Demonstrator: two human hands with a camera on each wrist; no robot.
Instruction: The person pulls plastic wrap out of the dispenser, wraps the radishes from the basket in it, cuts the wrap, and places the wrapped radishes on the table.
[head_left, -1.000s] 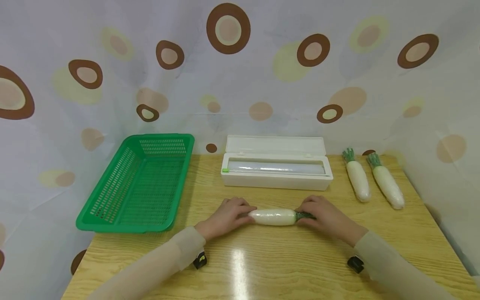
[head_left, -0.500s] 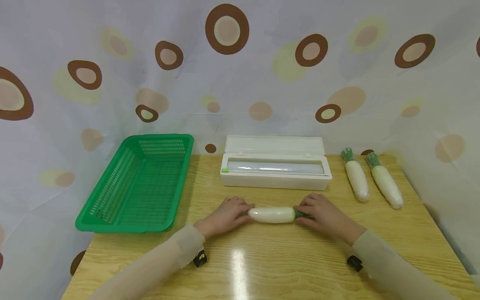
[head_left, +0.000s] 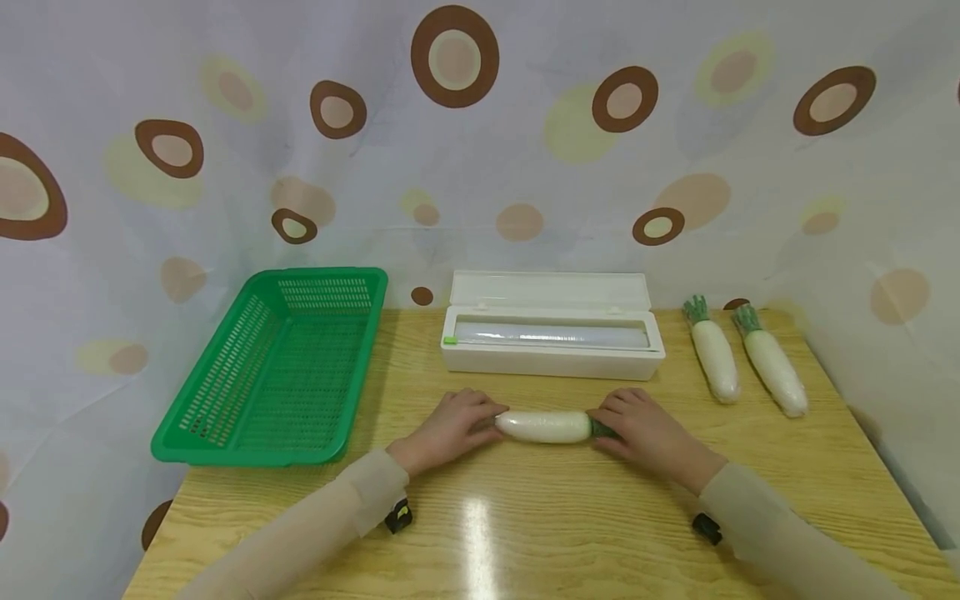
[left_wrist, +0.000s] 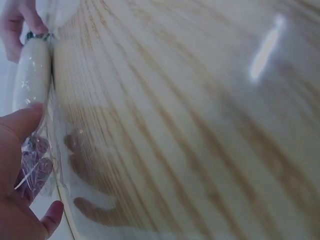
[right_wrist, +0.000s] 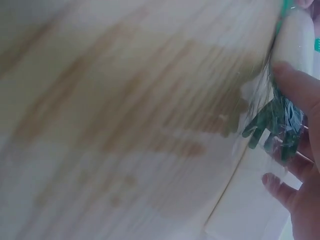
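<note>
A white daikon radish [head_left: 543, 427] in clear plastic film lies crosswise near the middle of the table, its cut green stems to the right. My left hand [head_left: 453, 427] holds the tapered left end; in the left wrist view the thumb [left_wrist: 25, 120] presses there and loose film [left_wrist: 37, 170] crumples against the fingers. At the other end, my right hand [head_left: 648, 435] grips the radish by the stem end. The right wrist view shows that thumb [right_wrist: 295, 82] on the radish and film-covered green stems [right_wrist: 282, 117] beside the fingers.
Behind the radish stands a white box [head_left: 553, 363] with its lid up and a roll of cling film [head_left: 551, 335] inside. A green plastic basket [head_left: 360, 367] is at left. Two wrapped daikon radishes, one [head_left: 715, 360] beside the other [head_left: 776, 371], lie at right.
The radish has shifted slightly away from me, toward the white box, with both hands moving along at its ends. The basket, box and other radishes stay put.
</note>
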